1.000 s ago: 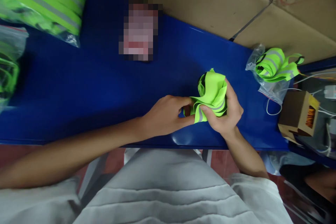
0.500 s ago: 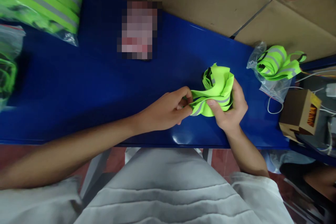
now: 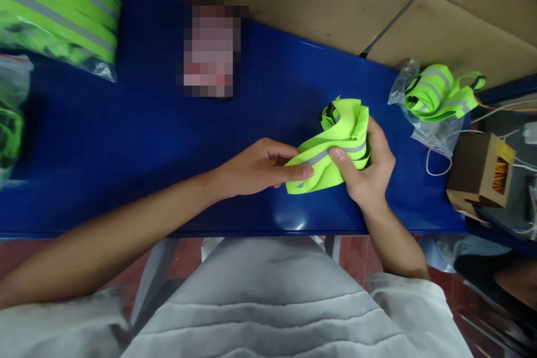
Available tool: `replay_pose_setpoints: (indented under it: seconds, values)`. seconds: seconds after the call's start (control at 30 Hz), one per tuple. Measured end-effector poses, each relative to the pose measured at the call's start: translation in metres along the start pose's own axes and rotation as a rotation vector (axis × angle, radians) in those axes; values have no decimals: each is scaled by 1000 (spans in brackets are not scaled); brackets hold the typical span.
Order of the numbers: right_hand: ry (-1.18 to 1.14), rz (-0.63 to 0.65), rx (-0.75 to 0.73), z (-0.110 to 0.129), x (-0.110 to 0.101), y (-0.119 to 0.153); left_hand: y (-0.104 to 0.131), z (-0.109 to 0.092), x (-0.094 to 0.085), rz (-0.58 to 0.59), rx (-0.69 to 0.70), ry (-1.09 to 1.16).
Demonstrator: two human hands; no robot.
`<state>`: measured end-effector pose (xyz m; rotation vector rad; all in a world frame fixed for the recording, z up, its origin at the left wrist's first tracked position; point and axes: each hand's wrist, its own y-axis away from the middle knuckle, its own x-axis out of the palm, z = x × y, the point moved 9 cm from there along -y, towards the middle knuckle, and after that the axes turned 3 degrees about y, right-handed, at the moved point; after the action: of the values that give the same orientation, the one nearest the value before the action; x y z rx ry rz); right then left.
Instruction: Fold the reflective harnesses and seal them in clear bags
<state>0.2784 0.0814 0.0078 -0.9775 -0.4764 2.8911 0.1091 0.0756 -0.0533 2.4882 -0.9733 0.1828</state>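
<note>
A neon-yellow strap bundle (image 3: 346, 128) with grey reflective stripes is held over the blue table, right of centre. My right hand (image 3: 369, 170) wraps round its right side, thumb pressed on the front. My left hand (image 3: 268, 165) pinches a flattened fold at the bundle's left end, thumb on top and fingers behind. Black bits show inside the roll at its upper left. Another rolled yellow strap (image 3: 432, 89) lies on a clear plastic bag (image 3: 440, 137) to the right.
Large bagged yellow straps (image 3: 62, 8) lie at the upper left, another bag (image 3: 10, 123) below them. A blurred-out item (image 3: 210, 50) rests on the blue table (image 3: 138, 123). Cardboard (image 3: 327, 0) lines the back. A small open box (image 3: 478, 170) and cables are at right; a person's limb shows lower right.
The strap's left end is now spread flatter and reaches further left and down. My left thumb has straightened over it. The whole view has shifted slightly.
</note>
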Motion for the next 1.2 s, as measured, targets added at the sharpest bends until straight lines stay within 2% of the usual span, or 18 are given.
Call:
replay_pose_setpoints:
  seconds: [0.27, 0.43, 0.57, 0.8, 0.97, 1.1, 1.2]
  values:
    - [14, 17, 18, -4, 1, -4, 2, -2, -3, 8, -64, -22]
    - [2, 26, 4, -4, 3, -4, 3, -1, -6, -42, -54, -76]
    - [-5, 33, 50, -10, 6, -5, 4, 7, -2, -33, -109, -17]
    - [-147, 122, 167, -18, 11, -7, 6, -1, -1, -24, -97, 99]
    - [-241, 155, 255, -32, 15, -4, 5, -11, -11, -86, 30, -64]
    - [-423, 279, 369, -40, 28, 1, 4, -12, -13, -33, 52, -253]
    - [-474, 296, 408, -41, 29, 1, 4, -13, -13, -13, 35, -227]
